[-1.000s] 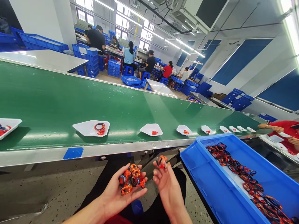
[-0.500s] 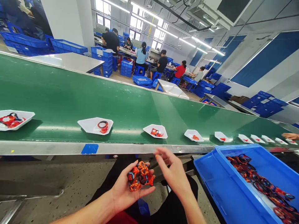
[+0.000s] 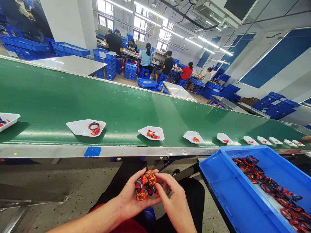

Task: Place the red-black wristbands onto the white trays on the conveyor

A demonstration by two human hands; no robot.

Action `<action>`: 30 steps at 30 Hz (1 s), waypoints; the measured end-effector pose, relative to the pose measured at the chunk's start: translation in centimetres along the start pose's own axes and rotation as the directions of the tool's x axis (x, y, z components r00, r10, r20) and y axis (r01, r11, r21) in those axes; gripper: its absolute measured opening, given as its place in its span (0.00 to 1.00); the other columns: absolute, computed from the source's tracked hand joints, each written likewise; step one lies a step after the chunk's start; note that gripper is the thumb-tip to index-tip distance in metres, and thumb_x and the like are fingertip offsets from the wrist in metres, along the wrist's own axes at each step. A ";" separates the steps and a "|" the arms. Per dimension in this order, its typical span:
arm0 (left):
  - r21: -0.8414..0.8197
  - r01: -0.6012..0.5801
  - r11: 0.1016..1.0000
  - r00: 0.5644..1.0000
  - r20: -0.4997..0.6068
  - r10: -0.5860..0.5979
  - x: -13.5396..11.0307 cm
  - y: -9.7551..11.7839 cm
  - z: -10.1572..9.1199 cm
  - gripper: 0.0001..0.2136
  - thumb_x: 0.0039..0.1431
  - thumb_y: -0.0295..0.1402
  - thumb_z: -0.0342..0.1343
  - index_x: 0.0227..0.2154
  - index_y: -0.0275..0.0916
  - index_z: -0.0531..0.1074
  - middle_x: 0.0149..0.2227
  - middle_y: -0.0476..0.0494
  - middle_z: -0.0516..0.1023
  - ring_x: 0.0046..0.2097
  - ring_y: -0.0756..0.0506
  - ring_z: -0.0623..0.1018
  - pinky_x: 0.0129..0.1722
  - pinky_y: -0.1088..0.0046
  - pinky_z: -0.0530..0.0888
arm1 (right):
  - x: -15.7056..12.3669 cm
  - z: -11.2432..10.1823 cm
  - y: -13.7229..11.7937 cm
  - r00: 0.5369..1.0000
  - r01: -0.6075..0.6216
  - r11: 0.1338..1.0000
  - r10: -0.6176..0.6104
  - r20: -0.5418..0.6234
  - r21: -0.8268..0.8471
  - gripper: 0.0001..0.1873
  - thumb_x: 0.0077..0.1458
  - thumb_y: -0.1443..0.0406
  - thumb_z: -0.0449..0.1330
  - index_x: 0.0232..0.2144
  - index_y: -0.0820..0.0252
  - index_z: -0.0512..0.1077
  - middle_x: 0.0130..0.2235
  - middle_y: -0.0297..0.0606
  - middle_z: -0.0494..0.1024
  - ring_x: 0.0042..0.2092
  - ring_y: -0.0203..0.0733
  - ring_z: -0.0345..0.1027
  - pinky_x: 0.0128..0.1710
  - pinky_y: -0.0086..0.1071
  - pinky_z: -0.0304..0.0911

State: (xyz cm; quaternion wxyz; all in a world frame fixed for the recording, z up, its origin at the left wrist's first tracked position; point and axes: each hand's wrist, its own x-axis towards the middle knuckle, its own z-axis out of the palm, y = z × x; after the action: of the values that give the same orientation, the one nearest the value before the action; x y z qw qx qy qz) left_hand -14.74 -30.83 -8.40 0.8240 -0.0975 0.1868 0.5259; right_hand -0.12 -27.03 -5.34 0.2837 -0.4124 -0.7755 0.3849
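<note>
The left hand (image 3: pixel 131 199) cups a tangled orange-and-blue strap bundle (image 3: pixel 145 186), fingers curled beneath; the right hand (image 3: pixel 175 204) presses its fingers against it, hiding how the straps interlace.

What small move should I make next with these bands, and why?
Probably your right hand should pull one band free from the tangled bundle of orange and black bands in your left hand: its fingers touch the bundle, and the white tray on the green belt holds only a small amount.
</note>
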 end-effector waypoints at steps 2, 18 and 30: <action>0.000 0.002 1.000 1.000 0.009 -0.002 0.0 0.0 0.1 0.17 0.55 0.40 0.54 0.45 0.34 0.72 0.41 0.37 0.78 0.46 0.38 0.75 0.53 0.52 0.64 | -0.2 0.1 0.0 1.000 -0.013 0.999 0.014 -0.028 0.031 0.09 0.56 0.67 0.54 0.37 0.56 0.73 0.38 0.37 0.76 0.34 0.37 0.70 0.35 0.27 0.66; 0.015 0.081 0.997 0.995 -0.062 -0.080 0.7 0.0 -0.6 0.18 0.53 0.42 0.56 0.38 0.31 0.74 0.37 0.38 0.79 0.40 0.41 0.77 0.52 0.53 0.66 | -0.6 0.2 1.0 0.955 -0.262 0.884 0.295 -0.028 0.387 0.18 0.52 0.58 0.60 0.45 0.58 0.71 0.38 0.39 0.76 0.37 0.41 0.69 0.39 0.32 0.65; 0.156 0.084 0.984 0.985 -0.164 -0.058 0.7 -0.3 -0.9 0.16 0.52 0.41 0.58 0.37 0.31 0.74 0.35 0.39 0.80 0.36 0.43 0.77 0.45 0.56 0.72 | -1.3 -0.1 1.5 0.965 -0.247 0.881 0.261 0.019 0.403 0.19 0.53 0.58 0.60 0.47 0.56 0.72 0.40 0.42 0.77 0.37 0.42 0.70 0.39 0.33 0.66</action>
State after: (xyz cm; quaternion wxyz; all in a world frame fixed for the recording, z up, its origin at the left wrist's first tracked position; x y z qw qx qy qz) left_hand -14.36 -30.69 -9.49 0.8300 -0.0783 0.2907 0.4696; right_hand 1.24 -27.59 -6.66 0.3233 -0.4501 -0.6139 0.5622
